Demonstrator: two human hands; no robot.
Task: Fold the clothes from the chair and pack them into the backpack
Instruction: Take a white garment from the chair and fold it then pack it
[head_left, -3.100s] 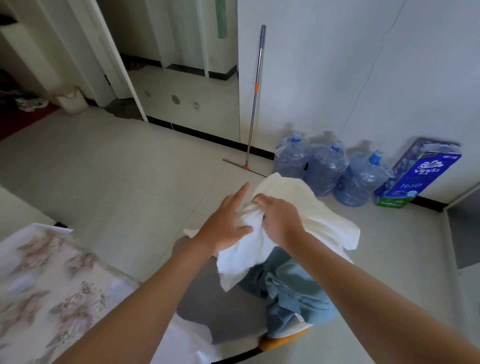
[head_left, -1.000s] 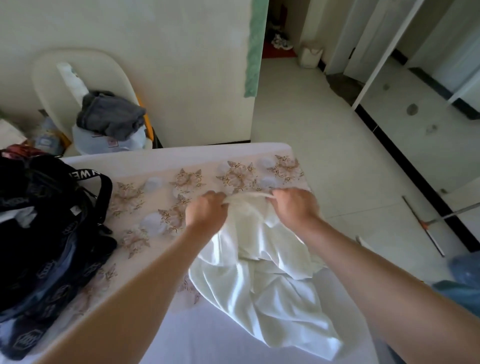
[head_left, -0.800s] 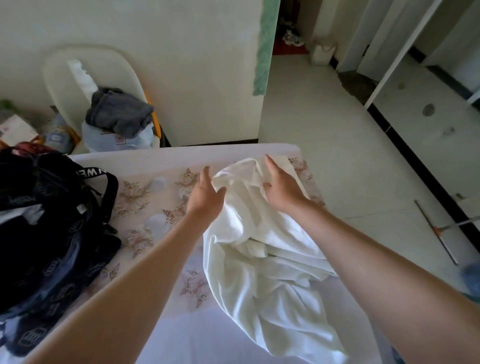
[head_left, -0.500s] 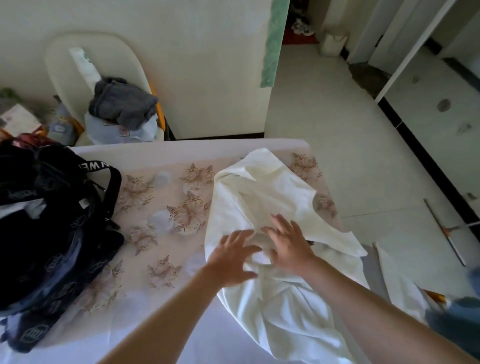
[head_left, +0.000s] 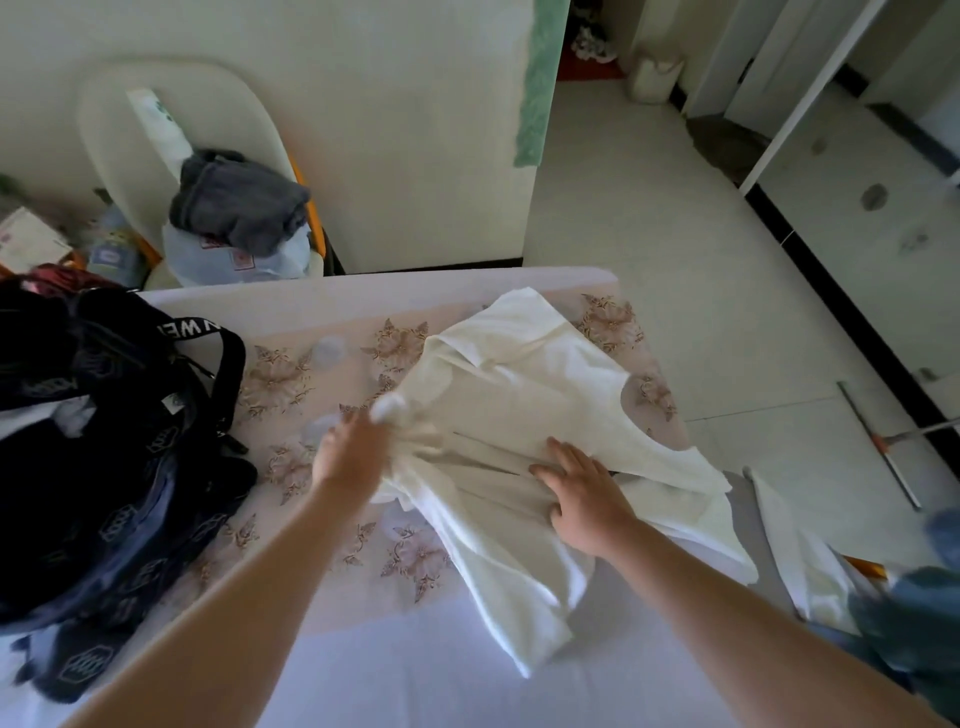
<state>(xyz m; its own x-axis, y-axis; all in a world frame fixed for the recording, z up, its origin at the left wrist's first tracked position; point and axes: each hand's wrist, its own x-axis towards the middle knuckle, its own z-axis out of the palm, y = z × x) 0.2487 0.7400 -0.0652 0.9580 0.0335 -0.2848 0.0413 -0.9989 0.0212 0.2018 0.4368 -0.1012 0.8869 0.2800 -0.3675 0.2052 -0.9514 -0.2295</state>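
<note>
A white shirt (head_left: 524, 395) lies spread and creased on the flowered table (head_left: 311, 374), its lower part hanging over the near right edge. My left hand (head_left: 353, 452) grips a bunch of the shirt's left edge; it is blurred by motion. My right hand (head_left: 582, 488) presses flat on the shirt's middle with fingers spread. The black backpack (head_left: 104, 467) stands open at the table's left end. A blue garment (head_left: 914, 623) lies on the chair at the lower right, only partly in view.
A cream chair (head_left: 156, 156) behind the table holds a grey garment (head_left: 239, 202) on a pale bag. A squeegee mop (head_left: 883, 447) lies on the tiled floor to the right. Clutter sits at the far left by the wall.
The shirt went from the chair onto the table and was spread out. In the last half second my left hand moved left and took hold of the shirt's edge; my right hand stayed pressing.
</note>
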